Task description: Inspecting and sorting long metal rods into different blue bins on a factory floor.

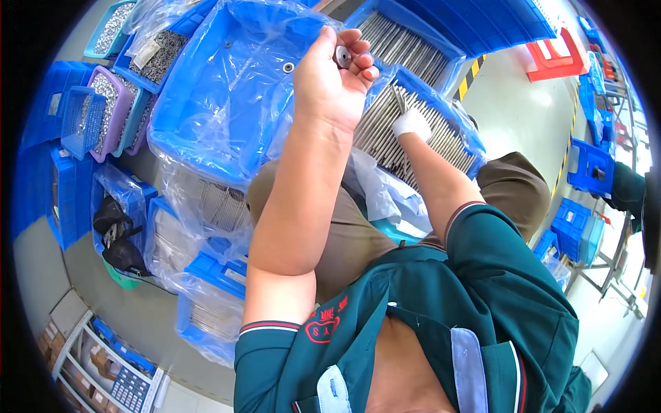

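Head view: the left hand (326, 81) is cradling a metal part (343, 57), loose curling perhaps risking a drop; the right hand (412, 125) is grasping rods (400, 98).

Silver rods (385, 135), grey ring (342, 51), blue bin (234, 127), yellow-black striped tape (471, 73).

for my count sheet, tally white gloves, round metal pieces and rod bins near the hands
White glove, on the right hand: 1
Round metal pieces, one in the left hand, one in the blue tub: 2
Rod bins: 2
Total: 5
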Available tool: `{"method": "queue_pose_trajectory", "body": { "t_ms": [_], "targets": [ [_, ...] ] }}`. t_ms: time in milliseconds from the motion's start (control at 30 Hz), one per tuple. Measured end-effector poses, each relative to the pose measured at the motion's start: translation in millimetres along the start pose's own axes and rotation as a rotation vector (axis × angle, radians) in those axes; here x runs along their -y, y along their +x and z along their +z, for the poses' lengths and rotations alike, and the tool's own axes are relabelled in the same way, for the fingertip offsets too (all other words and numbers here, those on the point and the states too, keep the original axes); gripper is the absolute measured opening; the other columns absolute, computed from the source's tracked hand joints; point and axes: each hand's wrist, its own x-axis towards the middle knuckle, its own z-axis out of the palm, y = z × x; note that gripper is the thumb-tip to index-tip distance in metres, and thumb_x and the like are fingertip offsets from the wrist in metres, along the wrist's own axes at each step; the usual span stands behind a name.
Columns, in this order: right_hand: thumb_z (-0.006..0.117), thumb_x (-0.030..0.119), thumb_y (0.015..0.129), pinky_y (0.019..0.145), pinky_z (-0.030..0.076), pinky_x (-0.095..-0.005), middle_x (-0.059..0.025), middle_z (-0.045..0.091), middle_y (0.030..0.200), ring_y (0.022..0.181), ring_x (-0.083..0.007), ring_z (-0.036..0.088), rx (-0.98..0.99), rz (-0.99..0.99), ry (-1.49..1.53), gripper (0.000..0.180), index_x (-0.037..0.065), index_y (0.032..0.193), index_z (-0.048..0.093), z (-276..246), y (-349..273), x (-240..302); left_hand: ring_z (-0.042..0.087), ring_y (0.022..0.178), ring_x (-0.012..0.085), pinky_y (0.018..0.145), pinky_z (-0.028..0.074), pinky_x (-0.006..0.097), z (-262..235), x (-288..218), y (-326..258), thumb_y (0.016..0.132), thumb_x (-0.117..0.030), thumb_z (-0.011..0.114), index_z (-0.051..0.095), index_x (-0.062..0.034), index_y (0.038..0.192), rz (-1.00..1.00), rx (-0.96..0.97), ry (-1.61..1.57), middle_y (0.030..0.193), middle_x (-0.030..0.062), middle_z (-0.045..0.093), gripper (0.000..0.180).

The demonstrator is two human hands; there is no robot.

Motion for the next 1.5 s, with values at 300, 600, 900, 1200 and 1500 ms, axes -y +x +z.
{"method": "queue_pose_trajectory", "body": {
  "t_ms": [300,600,900,1200,1500],
  "targets": [
    [0.052,0.016,0.089,0.047,0.045,-0.0268,-0.0027,0.051,0.058,0.049,-0.0129,0.051,0.710,0.098,1.273,0.022,0.007,0.069,0.053,5.4,12.2,-67.8,0.058,0.069,0.0235,0.062,0.050,0.035,6.6,20.4,-2.3,0.090,-0.007,0.050,0.051,0.0012,0.099,0.206,-0.269,0.289,0.086,0.0151,0.057,0.013],
    [0.051,0.032,0.092,0.061,0.042,-0.0288,0.0018,0.046,0.075,0.066,-0.0120,0.046,1.118,-0.193,2.390,0.020,0.012,0.090,0.049,-86.5,-30.6,-93.4,0.065,0.090,0.0297,0.071,0.047,0.040,-1.0,75.9,1.6,0.095,-0.021,0.039,0.053,-0.0087,0.093,-0.198,-0.107,0.428,0.104,0.0177,0.065,0.019],
    [0.056,0.022,0.091,0.053,0.045,-0.0297,-0.0029,0.049,0.068,0.057,-0.0155,0.050,0.158,-0.602,2.270,0.017,0.010,0.086,0.046,-225.2,-112.2,-52.8,0.058,0.102,0.0291,0.088,0.043,0.048,19.6,146.8,-17.8,0.098,-0.027,0.035,0.054,-0.0106,0.092,-0.290,0.004,0.057,0.104,0.0135,0.063,0.026],
    [0.056,0.019,0.090,0.040,0.034,-0.0234,-0.0005,0.049,0.057,0.042,-0.0087,0.043,0.181,-0.632,1.762,0.017,0.007,0.084,0.047,-205.5,-132.2,-37.6,0.060,0.095,0.0260,0.089,0.046,0.040,23.7,148.3,8.7,0.097,-0.027,0.039,0.056,-0.0029,0.106,-0.260,0.218,-0.006,0.101,0.0132,0.063,0.031],
    [0.067,0.022,0.081,0.061,0.046,-0.0320,-0.0146,0.059,0.071,0.062,-0.0238,0.059,-0.240,-0.866,0.801,0.022,0.003,0.092,0.060,-222.2,-108.3,-112.4,0.049,0.064,0.0158,0.057,0.041,0.030,45.1,89.0,0.4,0.097,-0.029,0.042,0.052,-0.0098,0.110,-0.090,-0.053,0.301,0.080,0.0068,0.055,0.026]
  ]
}}
